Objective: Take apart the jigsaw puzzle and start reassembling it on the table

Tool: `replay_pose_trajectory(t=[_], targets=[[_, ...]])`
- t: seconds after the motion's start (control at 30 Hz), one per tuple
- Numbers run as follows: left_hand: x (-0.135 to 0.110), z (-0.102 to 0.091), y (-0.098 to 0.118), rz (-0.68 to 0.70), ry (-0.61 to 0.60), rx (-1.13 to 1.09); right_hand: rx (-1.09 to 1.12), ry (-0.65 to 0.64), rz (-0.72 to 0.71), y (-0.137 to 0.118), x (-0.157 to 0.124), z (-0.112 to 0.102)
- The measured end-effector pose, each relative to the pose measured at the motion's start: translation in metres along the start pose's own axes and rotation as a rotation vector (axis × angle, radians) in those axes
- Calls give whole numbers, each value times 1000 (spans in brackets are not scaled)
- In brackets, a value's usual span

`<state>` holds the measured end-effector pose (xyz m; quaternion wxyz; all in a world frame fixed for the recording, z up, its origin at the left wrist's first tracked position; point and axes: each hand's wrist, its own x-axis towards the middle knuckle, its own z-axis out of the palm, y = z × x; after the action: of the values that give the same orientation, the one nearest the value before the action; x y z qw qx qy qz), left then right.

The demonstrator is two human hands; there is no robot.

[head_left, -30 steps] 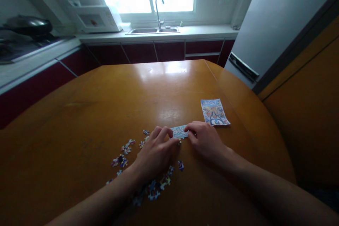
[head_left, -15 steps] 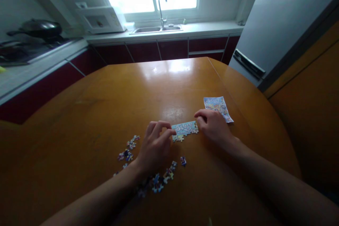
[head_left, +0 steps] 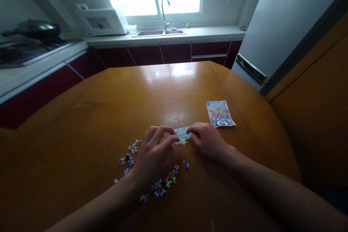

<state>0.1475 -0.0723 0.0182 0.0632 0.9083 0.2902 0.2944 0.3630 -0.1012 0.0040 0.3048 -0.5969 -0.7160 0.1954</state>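
A short joined strip of light-blue jigsaw pieces (head_left: pixel 182 133) lies on the orange wooden table (head_left: pixel 114 105). My left hand (head_left: pixel 153 154) pinches its left end with curled fingers. My right hand (head_left: pixel 208 139) covers and grips its right end, fingers closed. Loose puzzle pieces (head_left: pixel 129 154) lie scattered left of and below my left hand, more pieces (head_left: pixel 163 186) beside my left wrist. A single loose piece (head_left: pixel 186 164) sits between my forearms.
A small printed picture card (head_left: pixel 219 113) lies on the table right of my hands. Behind the table run a counter with a sink and tap (head_left: pixel 160 30), a white microwave (head_left: pixel 102 21) and a pan on a stove (head_left: pixel 38 29). A grey fridge (head_left: pixel 282 18) stands at right.
My right hand slid left back over the strip, hiding most of it again. The left hand stayed at the left end. The view shifted slightly.
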Motion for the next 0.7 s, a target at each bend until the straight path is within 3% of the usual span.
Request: replay_pose_trajectory(t=[0.13, 0.3, 0.6, 0.7], targets=[[6, -18, -1, -75, 7, -50, -13, -69, -51, -8, -5, 6], [5, -44, -20, -213, 39, -79, 0, -16, -20, -3, 0, 1], [-78, -58, -70, -469, 87, -17, -6, 92, 88, 4, 3, -7], [-93, -63, -79, -534, 102, 20, -16, 131, 121, 10, 6, -11]])
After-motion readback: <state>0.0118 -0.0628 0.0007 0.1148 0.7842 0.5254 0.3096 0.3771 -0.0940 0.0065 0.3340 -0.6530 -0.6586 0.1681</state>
